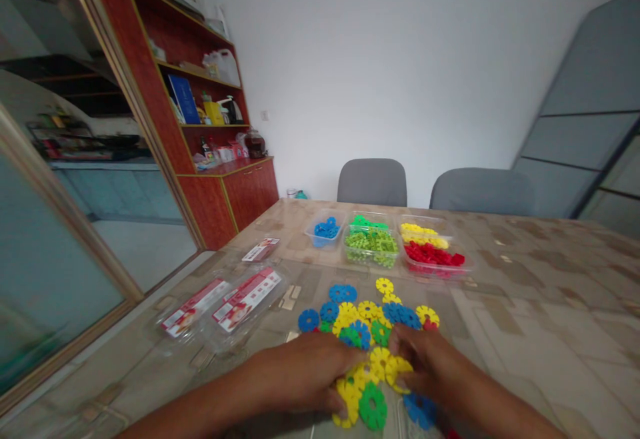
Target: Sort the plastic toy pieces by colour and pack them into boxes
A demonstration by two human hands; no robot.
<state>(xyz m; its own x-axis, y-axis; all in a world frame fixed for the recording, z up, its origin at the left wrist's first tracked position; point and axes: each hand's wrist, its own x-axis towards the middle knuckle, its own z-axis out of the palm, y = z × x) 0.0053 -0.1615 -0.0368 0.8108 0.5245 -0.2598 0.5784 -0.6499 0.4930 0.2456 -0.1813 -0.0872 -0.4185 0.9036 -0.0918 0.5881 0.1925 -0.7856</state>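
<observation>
A loose heap of notched plastic building discs lies before me in blue, yellow, green and a little red. My left hand (320, 366) reaches in from the left, its thumb and fingers closed about some yellow notched discs (351, 396). A green notched disc (373, 407) lies just beside them. On the heap's right side, my right hand (425, 359) pinches a yellow notched disc (395, 370) between thumb and fingers. Under that hand lies a blue notched disc (419, 410). More blue discs (403, 316) and yellow discs (367, 310) lie beyond both hands.
Behind the heap stand clear tubs: one with blue pieces (327, 228), others with light green pieces (373, 246), yellow pieces (424, 234) and red pieces (433, 255). Labelled plastic lids (247, 299) lie at left. Two grey chairs (373, 181) stand across the table.
</observation>
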